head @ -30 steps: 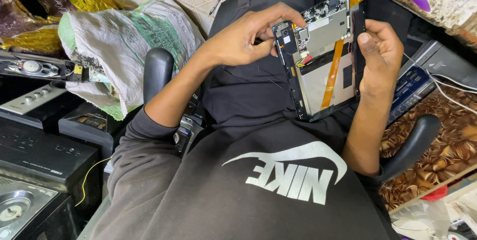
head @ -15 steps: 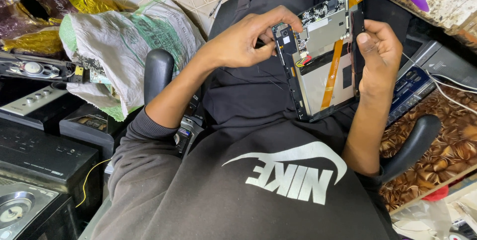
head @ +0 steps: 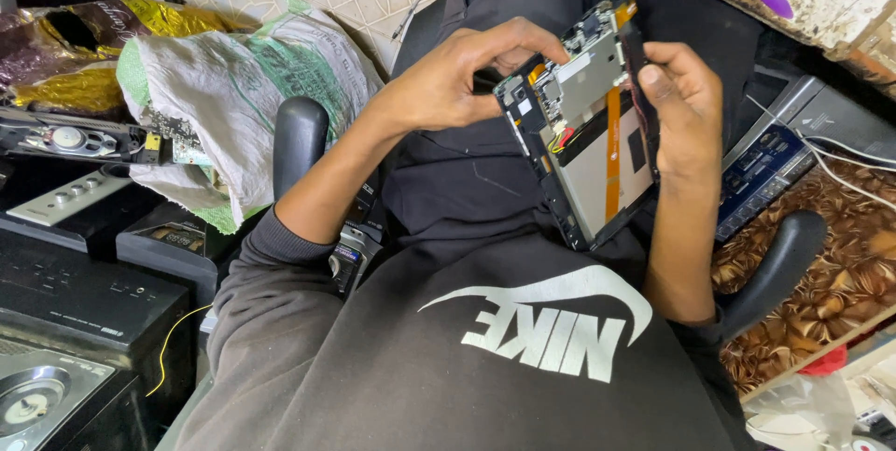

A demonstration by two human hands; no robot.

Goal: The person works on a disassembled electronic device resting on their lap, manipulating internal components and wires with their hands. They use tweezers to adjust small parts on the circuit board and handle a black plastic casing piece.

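Gripping the opened tablet (head: 597, 124) by its right edge, right hand (head: 686, 101) steadies it; left hand (head: 457, 82) pinches its upper-left corner.

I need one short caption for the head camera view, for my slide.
Seated person's left hand and right hand hold an opened tablet, its internal parts exposed.

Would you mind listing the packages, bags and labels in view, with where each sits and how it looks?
Woven sack: left of the chair, bulging, white with green print.
Foil bags: far left behind the sack, crumpled, gold and dark purple.
Opened tablet: held in both hands, rectangular, black frame, silver plate, orange ribbon strip.
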